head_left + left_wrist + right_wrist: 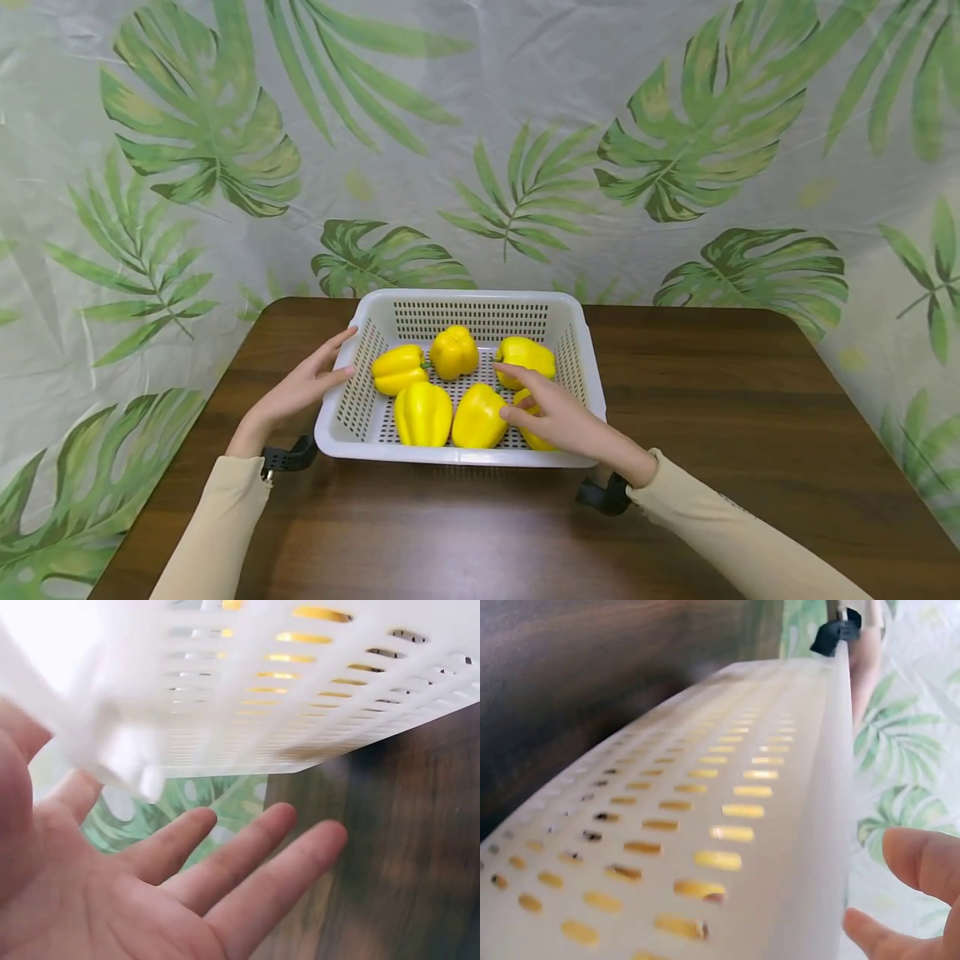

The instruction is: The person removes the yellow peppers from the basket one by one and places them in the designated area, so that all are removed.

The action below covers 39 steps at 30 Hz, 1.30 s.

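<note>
A white perforated plastic basket (450,456) holds several yellow bell peppers, among them a left one (400,370), a back one (454,352) and a front one (423,414). My left hand (300,387) is at the basket's left rim, thumb and index finger against or very near it. In the left wrist view its other fingers (255,900) stretch out below the rim, apart from the wall. Over the front right of the basket hovers my right hand (555,412), fingers spread and loosely bent, holding nothing. It partly hides the front right pepper (540,437).
The basket stands near the back of a dark brown wooden table (450,533). Behind the table hangs a pale cloth (517,83) printed with green leaves. A black band (288,457) is on the left wrist, another (603,493) on the right.
</note>
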Available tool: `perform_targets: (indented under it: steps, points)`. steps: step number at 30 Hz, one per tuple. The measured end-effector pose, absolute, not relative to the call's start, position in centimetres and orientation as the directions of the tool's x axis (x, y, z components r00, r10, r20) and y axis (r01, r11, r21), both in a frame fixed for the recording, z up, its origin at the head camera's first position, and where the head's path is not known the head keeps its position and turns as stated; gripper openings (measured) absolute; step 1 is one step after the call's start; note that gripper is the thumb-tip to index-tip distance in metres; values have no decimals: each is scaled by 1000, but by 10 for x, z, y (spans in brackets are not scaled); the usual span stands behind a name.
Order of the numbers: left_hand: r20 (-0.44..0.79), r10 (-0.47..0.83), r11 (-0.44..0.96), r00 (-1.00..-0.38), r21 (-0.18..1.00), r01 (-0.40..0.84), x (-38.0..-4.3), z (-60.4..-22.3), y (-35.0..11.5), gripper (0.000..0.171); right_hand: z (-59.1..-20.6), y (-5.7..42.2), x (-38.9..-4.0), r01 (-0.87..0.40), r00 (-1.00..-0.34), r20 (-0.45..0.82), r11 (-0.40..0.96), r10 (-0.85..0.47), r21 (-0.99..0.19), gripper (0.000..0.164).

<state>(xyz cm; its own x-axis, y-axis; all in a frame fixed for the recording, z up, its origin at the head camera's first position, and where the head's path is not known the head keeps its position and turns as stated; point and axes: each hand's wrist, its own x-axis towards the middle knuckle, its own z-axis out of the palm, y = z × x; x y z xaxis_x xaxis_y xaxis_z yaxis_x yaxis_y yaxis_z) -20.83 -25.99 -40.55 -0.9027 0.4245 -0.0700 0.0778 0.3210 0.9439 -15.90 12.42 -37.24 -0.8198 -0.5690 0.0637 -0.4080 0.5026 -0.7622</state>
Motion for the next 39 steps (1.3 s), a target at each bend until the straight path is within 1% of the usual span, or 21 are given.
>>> perform_targets:
  steps: [5,10,17,21,24,31,39]
  points:
    - [-72,417,279,-906,959,52,-213,-413,-256,68,-377,118,-156,-390,-817,12,538,-576,-747,59]
    - [-82,408,230,-909,973,15,-216,-419,-252,67,-383,113,-158,-361,-807,-39,544,-589,-757,59]
    - [-90,423,129,-902,991,-38,-218,-425,-249,68,-391,108,-162,-302,-801,-118,567,-587,-767,60]
    - [-98,427,97,-899,993,-62,-218,-426,-248,69,-391,105,-164,-265,-802,-159,581,-576,-769,62]
    - [-98,423,89,-901,994,-67,-217,-426,-248,69,-391,101,-165,-259,-801,-165,582,-576,-771,62]
    - [-96,413,99,-906,993,-60,-216,-427,-248,70,-394,95,-171,-312,-778,-126,553,-615,-772,61]
    - [-82,412,100,-907,994,-45,-215,-430,-247,70,-395,92,-168,-290,-798,-124,556,-590,-779,57]
